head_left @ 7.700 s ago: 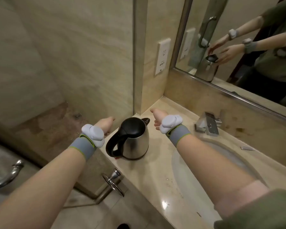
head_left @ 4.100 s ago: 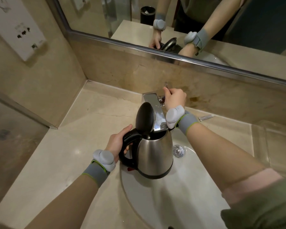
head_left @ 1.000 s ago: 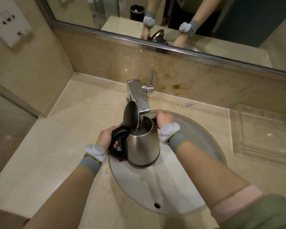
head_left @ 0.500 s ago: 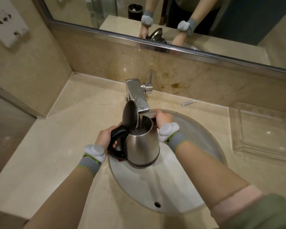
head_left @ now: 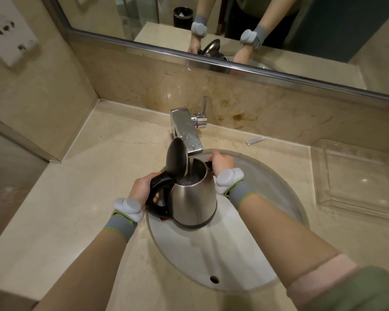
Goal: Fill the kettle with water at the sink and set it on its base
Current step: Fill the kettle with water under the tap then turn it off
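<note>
Almost nothing has shifted in the last half second: the kettle (head_left: 192, 198) hangs at the same spot under the faucet (head_left: 186, 131), only a touch lower in the frame.

Across the top of the frame the mirror (head_left: 121, 19) cuts off the person's reflection at the chest, showing only two forearms and the kettle lid from behind. Below it runs the beige marble countertop (head_left: 76, 198), veined and glossy, with a brown stain on the backsplash to the right of the tap. The white oval sink (head_left: 211, 254) sits centre frame, its drain hidden behind the kettle; only the overflow hole near the bottom shows. At the right edge a clear plastic tray (head_left: 357, 176) is hard to make out against the stone. At upper left a wall socket plate (head_left: 9, 37) is partly cut off, its markings too blurred to read. No brand shows on the kettle.

The steel kettle is held in the air above the basin, lid (head_left: 176, 158) tipped up, water running into its mouth. The left hand (head_left: 142, 189) is clenched round the black handle; the right hand (head_left: 221, 161) grasps the far rim by the spout, fingertips hidden. A small wrapper (head_left: 255, 140) lies by the backsplash.
</note>
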### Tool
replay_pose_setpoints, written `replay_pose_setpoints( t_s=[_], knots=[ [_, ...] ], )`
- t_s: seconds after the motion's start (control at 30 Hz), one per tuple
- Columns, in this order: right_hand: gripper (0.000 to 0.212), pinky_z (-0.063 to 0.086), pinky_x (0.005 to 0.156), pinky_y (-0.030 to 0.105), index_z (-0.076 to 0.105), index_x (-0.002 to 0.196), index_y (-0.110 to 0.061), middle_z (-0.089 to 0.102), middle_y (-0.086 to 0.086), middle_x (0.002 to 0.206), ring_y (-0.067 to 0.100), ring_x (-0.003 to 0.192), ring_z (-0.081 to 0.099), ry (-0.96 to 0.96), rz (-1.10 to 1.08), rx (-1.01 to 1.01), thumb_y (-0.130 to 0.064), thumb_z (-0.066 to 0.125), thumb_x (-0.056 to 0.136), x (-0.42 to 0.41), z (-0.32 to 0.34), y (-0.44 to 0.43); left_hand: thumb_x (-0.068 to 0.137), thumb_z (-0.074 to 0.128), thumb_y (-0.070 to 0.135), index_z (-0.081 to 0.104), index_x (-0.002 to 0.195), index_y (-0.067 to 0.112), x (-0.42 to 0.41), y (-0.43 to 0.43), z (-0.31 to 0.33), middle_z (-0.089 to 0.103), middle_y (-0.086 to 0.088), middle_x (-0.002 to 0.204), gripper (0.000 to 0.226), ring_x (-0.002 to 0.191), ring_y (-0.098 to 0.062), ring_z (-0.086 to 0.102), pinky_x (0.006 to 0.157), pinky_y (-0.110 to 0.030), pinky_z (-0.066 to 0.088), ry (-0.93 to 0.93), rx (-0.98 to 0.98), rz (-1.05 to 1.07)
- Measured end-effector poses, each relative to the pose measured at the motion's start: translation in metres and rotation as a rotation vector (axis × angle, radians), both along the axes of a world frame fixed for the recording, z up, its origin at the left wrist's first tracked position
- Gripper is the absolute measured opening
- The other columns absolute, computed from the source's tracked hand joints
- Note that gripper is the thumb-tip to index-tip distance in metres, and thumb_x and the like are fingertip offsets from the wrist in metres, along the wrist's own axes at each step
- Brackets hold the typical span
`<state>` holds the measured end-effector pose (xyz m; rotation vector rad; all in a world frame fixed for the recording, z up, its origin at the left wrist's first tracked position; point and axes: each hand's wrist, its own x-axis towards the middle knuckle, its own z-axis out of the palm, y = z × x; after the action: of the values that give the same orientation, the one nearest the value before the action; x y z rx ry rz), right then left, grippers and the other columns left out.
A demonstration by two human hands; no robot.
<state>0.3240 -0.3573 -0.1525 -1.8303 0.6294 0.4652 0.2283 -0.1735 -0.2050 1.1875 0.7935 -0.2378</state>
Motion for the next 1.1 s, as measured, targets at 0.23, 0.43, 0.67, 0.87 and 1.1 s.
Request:
replay_pose_setpoints(
  t_s=[0.23,0.43,0.67,0.87,1.1],
  knots=[
    [0.038,0.038,0.074,0.028,0.071,0.096,0.002,0.061,0.012,0.085,0.028,0.078,0.053,0.008,-0.001,-0.003,-0.023,0.044,0.09,0.0002,-0.0002,-0.0002,0.065,0.065,0.035,0.06,0.06,0.013,-0.0005,0.0003,0.0002,0.047,-0.002,0.041,0.024,0.031,-0.015,0.042,0.033,-0.016,0.032,0.022,-0.007,-0.007],
    [0.04,0.037,0.074,0.029,0.07,0.099,0.005,0.059,0.013,0.083,0.027,0.06,0.048,0.014,-0.015,-0.003,-0.022,0.043,0.09,-0.0001,-0.0004,0.0007,0.049,0.068,0.041,0.067,0.053,0.016,0.0012,-0.0006,0.0017,0.048,-0.004,0.04,0.026,0.03,-0.016,0.042,0.032,-0.017,0.032,0.026,0.042,-0.015],
    [0.039,0.035,0.073,0.027,0.069,0.101,0.004,0.059,0.013,0.085,0.026,0.06,0.047,0.014,-0.004,0.008,-0.021,0.042,0.091,-0.002,0.0043,-0.0007,0.067,0.064,0.033,0.069,0.05,0.018,0.0004,0.0008,-0.0019,0.049,-0.004,0.041,0.024,0.031,-0.016,0.043,0.033,-0.016,0.032,0.018,0.057,0.003],
    [0.038,0.036,0.074,0.028,0.07,0.098,0.004,0.06,0.012,0.081,0.025,0.06,0.046,0.022,-0.02,0.021,-0.022,0.043,0.09,-0.0007,0.0028,0.0006,0.045,0.067,0.045,0.067,0.045,0.019,0.0016,0.0001,0.0018,0.049,-0.004,0.04,0.026,0.031,-0.016,0.044,0.034,-0.017,0.033,0.045,0.08,-0.035],
    [0.038,0.037,0.072,0.029,0.072,0.093,0.001,0.06,0.007,0.07,0.021,0.055,0.045,0.03,-0.009,0.015,-0.023,0.043,0.089,0.0003,0.0009,0.0003,0.045,0.066,0.046,0.069,0.048,0.02,0.0017,0.0002,0.0,0.049,-0.003,0.041,0.026,0.032,-0.015,0.044,0.033,-0.017,0.033,0.023,0.084,-0.042]
  ],
)
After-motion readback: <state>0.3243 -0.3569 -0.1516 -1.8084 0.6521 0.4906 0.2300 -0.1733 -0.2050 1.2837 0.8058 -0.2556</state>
